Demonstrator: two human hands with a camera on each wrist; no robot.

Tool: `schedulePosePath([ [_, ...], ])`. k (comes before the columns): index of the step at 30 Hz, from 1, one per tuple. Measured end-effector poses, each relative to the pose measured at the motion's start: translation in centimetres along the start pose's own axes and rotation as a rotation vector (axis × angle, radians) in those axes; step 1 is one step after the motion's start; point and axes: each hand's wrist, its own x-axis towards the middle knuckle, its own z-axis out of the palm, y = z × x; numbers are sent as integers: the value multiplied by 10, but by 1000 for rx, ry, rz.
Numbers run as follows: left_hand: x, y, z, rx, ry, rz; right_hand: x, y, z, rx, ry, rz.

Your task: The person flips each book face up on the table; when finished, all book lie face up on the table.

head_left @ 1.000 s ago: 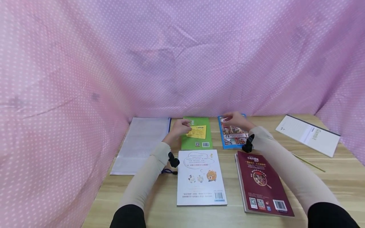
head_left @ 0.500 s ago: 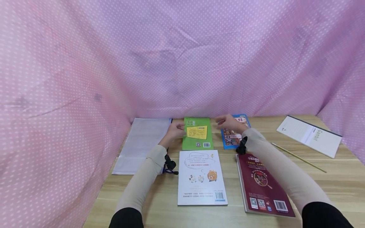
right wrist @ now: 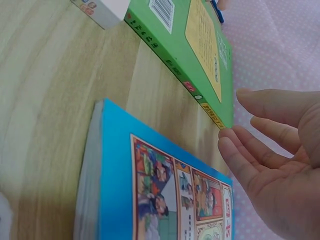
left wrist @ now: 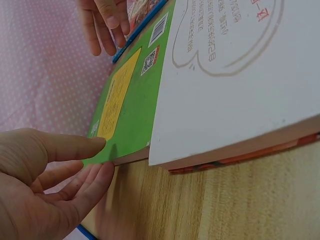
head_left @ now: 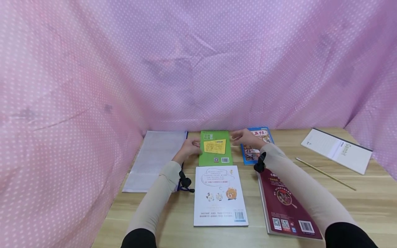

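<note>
Green book (head_left: 215,156) is lying on bench (head_left: 176,220), at 12 o'clock of white book (head_left: 218,208). Left hand (head_left: 190,147) is flanking its 9 o'clock edge, right hand (head_left: 247,137) its 2 o'clock corner; both are holding thumb and fingers parted, gripping nothing, contact unclear. Likely best: squeezing both edges evenly, clearing blue book (head_left: 249,156) at 3 o'clock.

Pink dotted cloth (head_left: 198,69), perhaps wooden tabletop (head_left: 176,213).

Green book (head_left: 215,148), white-dotted pink cloth (head_left: 198,69)
</note>
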Motion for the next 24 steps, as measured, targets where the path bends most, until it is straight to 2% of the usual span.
schedulePosePath([
  [7,3,-6,0,50,-8,-45,4,5,5,18,-7,5],
  [12,3,-10,-1,50,-8,-61,9,9,9,32,-30,0],
  [24,5,-11,2,63,6,-63,17,11,14,57,-15,31],
])
